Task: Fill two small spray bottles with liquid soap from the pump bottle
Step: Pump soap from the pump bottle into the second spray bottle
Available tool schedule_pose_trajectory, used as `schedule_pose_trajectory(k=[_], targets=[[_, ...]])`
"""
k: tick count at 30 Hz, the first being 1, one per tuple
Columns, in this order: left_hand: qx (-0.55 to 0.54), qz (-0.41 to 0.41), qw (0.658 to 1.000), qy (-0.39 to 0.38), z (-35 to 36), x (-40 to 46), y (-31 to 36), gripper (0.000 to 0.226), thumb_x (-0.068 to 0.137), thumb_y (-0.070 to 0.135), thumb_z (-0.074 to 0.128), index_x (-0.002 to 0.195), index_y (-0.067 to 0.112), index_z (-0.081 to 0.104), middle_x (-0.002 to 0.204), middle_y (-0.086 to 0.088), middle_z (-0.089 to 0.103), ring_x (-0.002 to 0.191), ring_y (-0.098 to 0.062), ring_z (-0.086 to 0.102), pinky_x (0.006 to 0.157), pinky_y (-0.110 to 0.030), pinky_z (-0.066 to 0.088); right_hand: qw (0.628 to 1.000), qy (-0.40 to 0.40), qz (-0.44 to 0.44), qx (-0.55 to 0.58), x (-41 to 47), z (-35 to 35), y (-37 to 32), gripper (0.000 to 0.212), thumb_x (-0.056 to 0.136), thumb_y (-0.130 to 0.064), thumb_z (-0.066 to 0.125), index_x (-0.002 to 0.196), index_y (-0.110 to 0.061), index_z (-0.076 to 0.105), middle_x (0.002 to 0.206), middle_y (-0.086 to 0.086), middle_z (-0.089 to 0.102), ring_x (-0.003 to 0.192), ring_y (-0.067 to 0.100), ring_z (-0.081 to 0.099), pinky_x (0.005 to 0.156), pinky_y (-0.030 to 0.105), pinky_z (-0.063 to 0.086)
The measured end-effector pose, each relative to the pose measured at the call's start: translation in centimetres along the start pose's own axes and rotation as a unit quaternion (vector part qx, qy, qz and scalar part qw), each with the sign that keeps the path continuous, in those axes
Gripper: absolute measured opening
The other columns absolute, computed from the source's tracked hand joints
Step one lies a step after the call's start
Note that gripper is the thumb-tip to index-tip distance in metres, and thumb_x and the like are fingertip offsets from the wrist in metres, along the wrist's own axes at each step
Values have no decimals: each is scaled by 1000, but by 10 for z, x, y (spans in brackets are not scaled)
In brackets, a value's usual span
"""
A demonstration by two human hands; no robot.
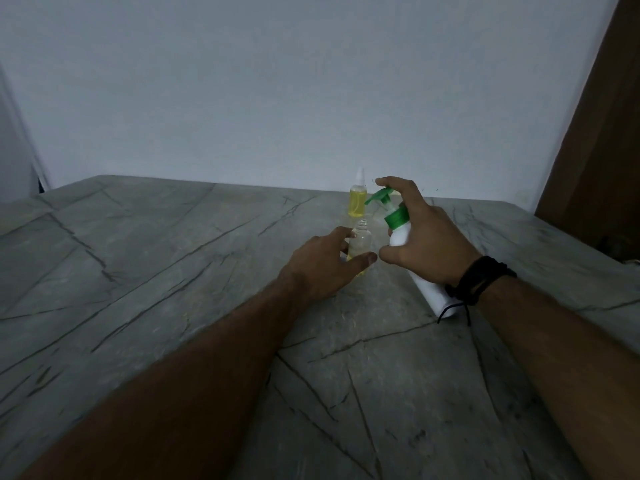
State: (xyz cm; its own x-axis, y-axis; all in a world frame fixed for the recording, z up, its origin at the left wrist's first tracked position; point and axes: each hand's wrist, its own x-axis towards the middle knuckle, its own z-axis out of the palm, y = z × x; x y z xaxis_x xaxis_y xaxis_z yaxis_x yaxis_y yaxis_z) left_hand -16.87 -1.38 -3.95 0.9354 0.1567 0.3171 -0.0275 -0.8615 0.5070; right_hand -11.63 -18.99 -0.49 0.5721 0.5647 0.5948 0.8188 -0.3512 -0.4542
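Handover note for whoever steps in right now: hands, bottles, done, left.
Right hand: grips the white pump bottle, tilted, forefinger on the green pump head, nozzle aimed toward the open bottle.
Left hand: fingers around the open small bottle on the table, steadying it.
Done: the far small bottle, capped, stands behind, full of yellow soap.
Left: the open bottle holds only a little yellow at the bottom; pump it full, then cap it. Its cap is not in view.
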Motion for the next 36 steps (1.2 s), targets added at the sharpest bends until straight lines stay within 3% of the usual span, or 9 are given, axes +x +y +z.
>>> schedule_pose_trajectory(k=[4, 8, 11, 17, 21, 28, 31, 36], targets=[[-42, 23, 997, 64, -1, -3, 3, 74, 86, 70, 48, 144, 26, 37, 138, 3, 54, 118, -16, 54, 95, -37, 49, 1000, -2, -2, 6, -1, 1, -2, 90, 62, -36, 68, 144, -42, 32, 86, -6, 67, 71, 19, 65, 71, 42, 57], [-68, 96, 973, 197, -6, -3, 5, 59, 93, 60, 45, 140, 24, 42, 132, 4, 55, 119, -13, 51, 97, -42, 47, 1000, -10, -12, 3, -1, 1, -1, 92, 66, -22, 72, 145, -46, 30, 85, 0, 68, 70, 20, 65, 72, 44, 57], [-27, 127, 960, 246, -8, 1, 5, 54, 94, 51, 43, 139, 20, 44, 131, 2, 54, 120, -16, 50, 98, -43, 46, 999, -21, -26, -7, -2, 1, -2, 97, 69, -16, 75, 148, -47, 28, 83, -4, 68, 70, 13, 65, 72, 39, 57], [64, 173, 943, 276, -11, 2, 6, 44, 95, 45, 43, 130, 21, 54, 123, 3, 60, 114, -20, 53, 91, -42, 46, 998, -47, -47, -21, -2, 4, -7, 106, 72, -18, 78, 155, -46, 19, 96, -11, 69, 77, 5, 62, 73, 27, 50], [108, 193, 930, 295, -14, -1, 9, 42, 94, 40, 43, 121, 16, 65, 112, 0, 69, 107, -25, 59, 84, -43, 47, 996, -54, -51, -40, -2, 4, -8, 106, 73, -18, 78, 157, -44, 17, 80, -21, 58, 68, -2, 56, 65, 16, 38], [134, 171, 931, 292, -22, -1, 11, 35, 95, 32, 46, 118, 18, 69, 103, 0, 73, 95, -27, 62, 75, -41, 45, 997, -39, -55, -45, -1, 6, -7, 107, 72, -23, 78, 154, -51, 15, 99, 0, 71, 80, 15, 64, 78, 40, 55], [122, 147, 941, 278, -23, -2, 15, 30, 97, 32, 47, 115, 22, 70, 98, 2, 73, 95, -25, 60, 75, -38, 41, 997, -28, -54, -40, 0, 7, -4, 107, 72, -23, 78, 154, -51, 15, 96, -1, 71, 80, 16, 65, 78, 42, 55], [82, 128, 956, 251, -23, 2, 14, 27, 100, 31, 47, 108, 22, 71, 92, 2, 72, 86, -19, 55, 74, -38, 47, 998, -18, -59, -32, 0, 10, -4, 106, 72, -26, 77, 153, -53, 15, 105, -1, 71, 88, 19, 66, 83, 43, 55]])
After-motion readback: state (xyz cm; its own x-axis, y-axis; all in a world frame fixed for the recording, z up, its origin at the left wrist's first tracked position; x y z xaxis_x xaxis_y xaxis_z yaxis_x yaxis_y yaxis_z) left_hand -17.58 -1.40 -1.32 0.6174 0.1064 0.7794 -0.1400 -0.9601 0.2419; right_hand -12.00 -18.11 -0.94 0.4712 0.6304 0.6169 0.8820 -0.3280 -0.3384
